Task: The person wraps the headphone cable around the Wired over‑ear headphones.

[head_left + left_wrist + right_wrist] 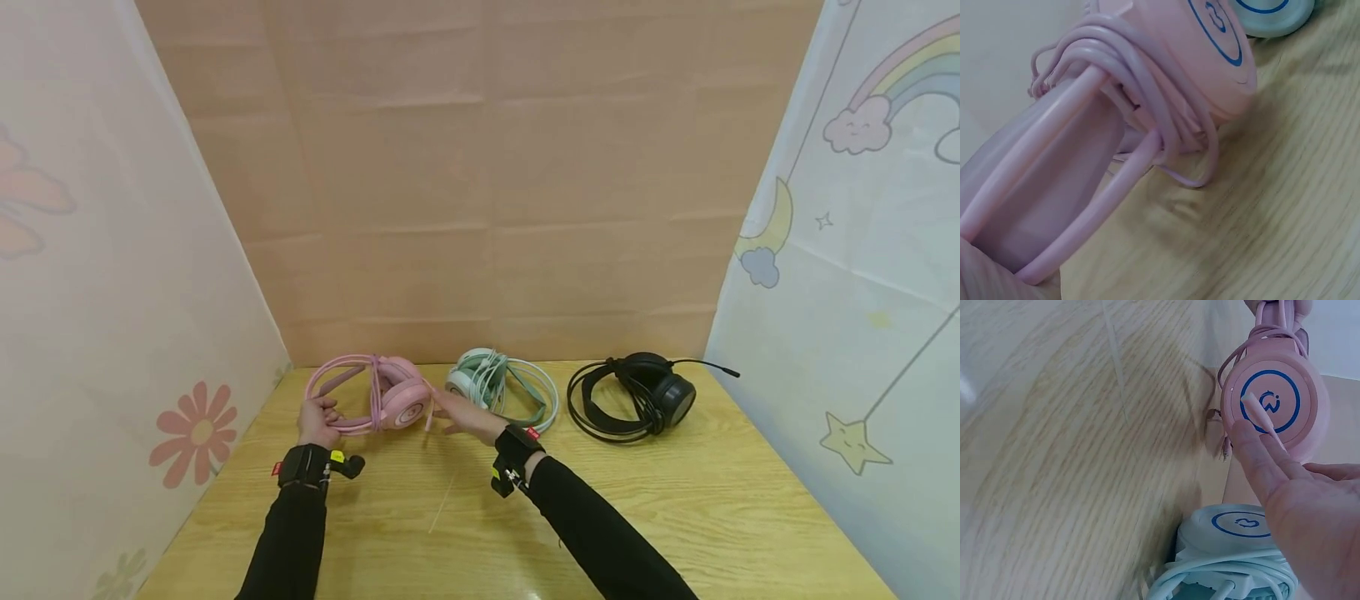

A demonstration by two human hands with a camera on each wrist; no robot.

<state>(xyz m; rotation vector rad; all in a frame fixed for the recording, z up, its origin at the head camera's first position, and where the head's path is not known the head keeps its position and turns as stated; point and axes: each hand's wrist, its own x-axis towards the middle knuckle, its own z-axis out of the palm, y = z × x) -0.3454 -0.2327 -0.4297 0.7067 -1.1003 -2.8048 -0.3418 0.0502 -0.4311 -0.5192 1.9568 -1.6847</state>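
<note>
A pink headset (401, 393) with its cord wound around it is held at the back left of the table. My left hand (318, 423) grips its headband (1079, 240) at the left end. From the other side my right hand (468, 418) reaches to the ear cup (1275, 447), fingers fairly straight. Its fingertips are right at the cup's edge, beside the pink microphone boom (1260, 414). Just behind the right hand lies a mint-green headset (487, 377), its pale cord bundled about it; the hand and wrist overlap part of it.
A black headset (673, 398) with coiled cord lies at the back right, its microphone boom pointing right. Brown paper (480, 208) forms the back wall, and printed white sheets (847, 333) flank the wooden table (420, 542). A thin pale line (444, 502) shows on the tabletop.
</note>
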